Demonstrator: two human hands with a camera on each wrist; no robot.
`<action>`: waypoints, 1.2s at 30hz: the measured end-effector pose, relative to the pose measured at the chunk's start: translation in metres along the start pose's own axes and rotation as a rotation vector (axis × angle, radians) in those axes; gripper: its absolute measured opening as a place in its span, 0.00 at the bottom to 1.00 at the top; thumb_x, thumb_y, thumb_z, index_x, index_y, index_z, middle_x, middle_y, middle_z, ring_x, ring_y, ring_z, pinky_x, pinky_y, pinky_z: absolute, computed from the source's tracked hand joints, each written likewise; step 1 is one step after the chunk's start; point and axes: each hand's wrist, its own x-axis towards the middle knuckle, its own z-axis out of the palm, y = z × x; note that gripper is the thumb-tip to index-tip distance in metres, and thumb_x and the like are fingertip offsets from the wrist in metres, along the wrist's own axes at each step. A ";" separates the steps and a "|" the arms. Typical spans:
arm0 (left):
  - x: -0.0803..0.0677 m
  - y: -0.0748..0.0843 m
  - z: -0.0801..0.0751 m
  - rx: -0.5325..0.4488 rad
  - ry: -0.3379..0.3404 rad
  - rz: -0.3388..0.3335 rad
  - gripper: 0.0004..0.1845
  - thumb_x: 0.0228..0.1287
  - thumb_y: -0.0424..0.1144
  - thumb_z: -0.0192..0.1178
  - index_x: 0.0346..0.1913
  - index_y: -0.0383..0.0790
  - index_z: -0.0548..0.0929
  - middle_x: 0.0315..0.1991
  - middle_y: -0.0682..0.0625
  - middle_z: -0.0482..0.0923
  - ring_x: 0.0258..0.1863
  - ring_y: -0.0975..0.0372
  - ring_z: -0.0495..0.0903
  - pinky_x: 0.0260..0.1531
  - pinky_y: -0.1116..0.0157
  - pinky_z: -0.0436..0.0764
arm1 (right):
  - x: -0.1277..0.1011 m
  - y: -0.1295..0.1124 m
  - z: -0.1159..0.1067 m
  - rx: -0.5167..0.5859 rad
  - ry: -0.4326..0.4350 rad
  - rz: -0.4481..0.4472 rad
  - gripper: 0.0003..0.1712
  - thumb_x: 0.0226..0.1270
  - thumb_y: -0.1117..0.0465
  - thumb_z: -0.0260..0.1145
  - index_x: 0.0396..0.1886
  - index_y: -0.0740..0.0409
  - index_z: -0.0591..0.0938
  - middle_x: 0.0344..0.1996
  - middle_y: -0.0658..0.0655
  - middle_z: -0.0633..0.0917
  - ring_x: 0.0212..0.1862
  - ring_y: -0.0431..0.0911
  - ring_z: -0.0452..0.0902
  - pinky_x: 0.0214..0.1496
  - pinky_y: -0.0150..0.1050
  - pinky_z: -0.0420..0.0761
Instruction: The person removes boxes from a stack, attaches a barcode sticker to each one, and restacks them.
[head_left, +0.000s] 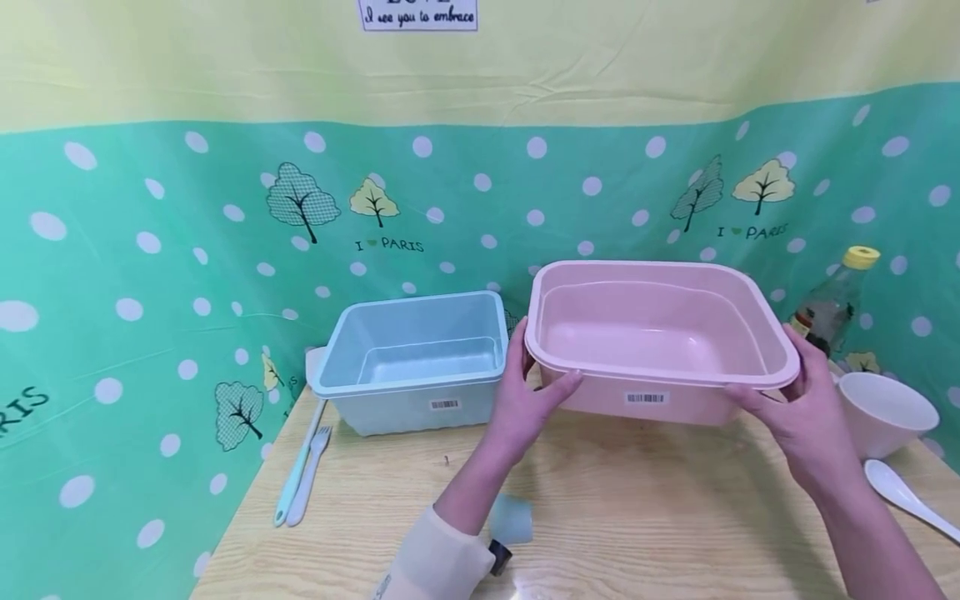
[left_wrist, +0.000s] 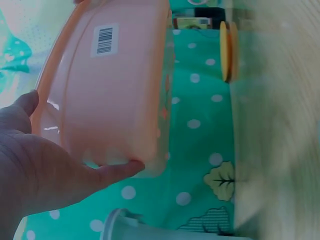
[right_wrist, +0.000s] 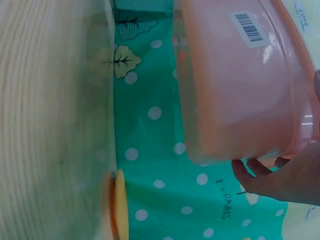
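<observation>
Both hands hold a pink plastic basin (head_left: 637, 333) off the wooden table, its open top tilted toward me and nothing inside it. The left hand (head_left: 525, 400) grips its left end, with the thumb along the front under the rim. At the right end, the right hand (head_left: 810, 408) holds the rim, thumb in front and fingers around the side. A barcode label (left_wrist: 105, 41) shows on the basin's wall in the left wrist view. Left of it, a light blue basin (head_left: 405, 408) stands on the table.
A fork (head_left: 309, 479) and a blue-handled utensil (head_left: 294, 483) lie at the left. A small blue cup (head_left: 513, 518) is near the left forearm. At right are a bottle (head_left: 828, 308), a pale bowl (head_left: 873, 417) and a white spoon (head_left: 903, 493). A patterned curtain (head_left: 465, 208) hangs behind.
</observation>
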 end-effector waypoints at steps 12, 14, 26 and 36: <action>-0.001 0.019 -0.016 0.023 0.032 0.033 0.54 0.56 0.47 0.76 0.80 0.60 0.53 0.72 0.59 0.66 0.73 0.52 0.61 0.62 0.48 0.74 | -0.003 -0.013 0.018 0.034 0.026 -0.039 0.51 0.66 0.73 0.68 0.81 0.44 0.53 0.76 0.58 0.58 0.69 0.48 0.60 0.49 0.18 0.75; -0.001 0.022 -0.021 0.035 0.039 0.037 0.53 0.57 0.47 0.76 0.80 0.59 0.53 0.73 0.56 0.65 0.73 0.52 0.61 0.63 0.47 0.73 | -0.003 -0.014 0.022 0.022 0.026 -0.034 0.52 0.66 0.72 0.69 0.81 0.45 0.52 0.76 0.58 0.58 0.69 0.48 0.60 0.49 0.18 0.74; -0.002 0.030 -0.054 0.052 0.089 0.067 0.52 0.58 0.47 0.75 0.80 0.59 0.53 0.71 0.55 0.67 0.73 0.49 0.61 0.61 0.46 0.75 | 0.007 -0.027 0.058 0.001 0.020 -0.065 0.55 0.63 0.72 0.72 0.82 0.48 0.52 0.78 0.57 0.60 0.70 0.49 0.60 0.49 0.18 0.75; -0.006 0.037 -0.089 0.112 0.155 0.075 0.52 0.60 0.47 0.74 0.81 0.56 0.52 0.75 0.47 0.64 0.75 0.53 0.59 0.69 0.44 0.62 | 0.014 -0.033 0.098 -0.002 -0.022 -0.111 0.53 0.64 0.69 0.73 0.81 0.49 0.54 0.76 0.59 0.64 0.70 0.52 0.62 0.52 0.20 0.75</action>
